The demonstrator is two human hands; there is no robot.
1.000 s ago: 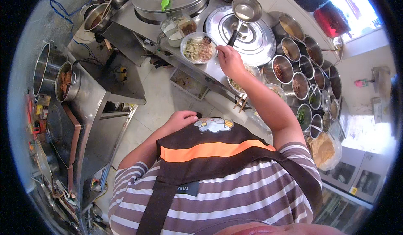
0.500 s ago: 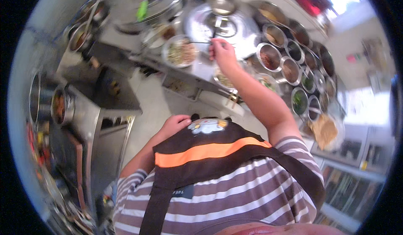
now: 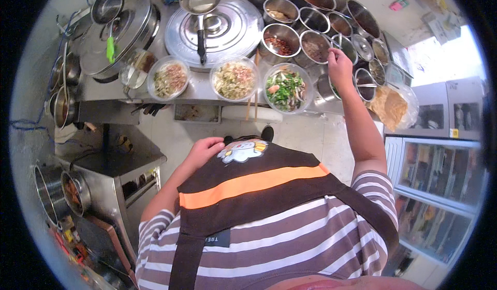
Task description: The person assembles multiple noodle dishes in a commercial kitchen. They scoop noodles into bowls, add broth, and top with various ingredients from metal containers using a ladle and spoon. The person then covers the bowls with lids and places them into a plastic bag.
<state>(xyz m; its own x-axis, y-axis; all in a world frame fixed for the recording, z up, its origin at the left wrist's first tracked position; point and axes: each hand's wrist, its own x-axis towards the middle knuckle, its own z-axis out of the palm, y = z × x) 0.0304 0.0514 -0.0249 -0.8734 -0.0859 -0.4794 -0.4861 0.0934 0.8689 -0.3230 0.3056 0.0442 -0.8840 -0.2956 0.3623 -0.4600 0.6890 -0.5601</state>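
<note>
My right hand [image 3: 340,66] is at the right edge of a steel pot [image 3: 302,47] of brown crumbly food. Its fingers are closed, and whatever they may pinch is too small to make out. My left hand [image 3: 204,152] lies by the top edge of my dark apron [image 3: 259,160], fingers loosely stretched and holding nothing. Along the counter's front edge stand three clear bowls. The left bowl [image 3: 150,87] and middle bowl [image 3: 213,76] hold pale, chopped food with pinkish bits. Chopped greens and other pieces fill the right bowl [image 3: 311,90].
A small pan [image 3: 201,2] rests on a large round lid [image 3: 178,36]. Chopsticks [image 3: 257,90] jut over the counter's edge between two bowls. Several steel pots crowd the back right, beside brown paper [image 3: 389,106]. A steel cabinet [image 3: 124,171] stands left, a glass-door fridge [image 3: 440,171] right.
My right hand has moved right, from near the pan's handle to the steel pots. The view has turned, so the counter appears shifted left. My left hand stays by the apron.
</note>
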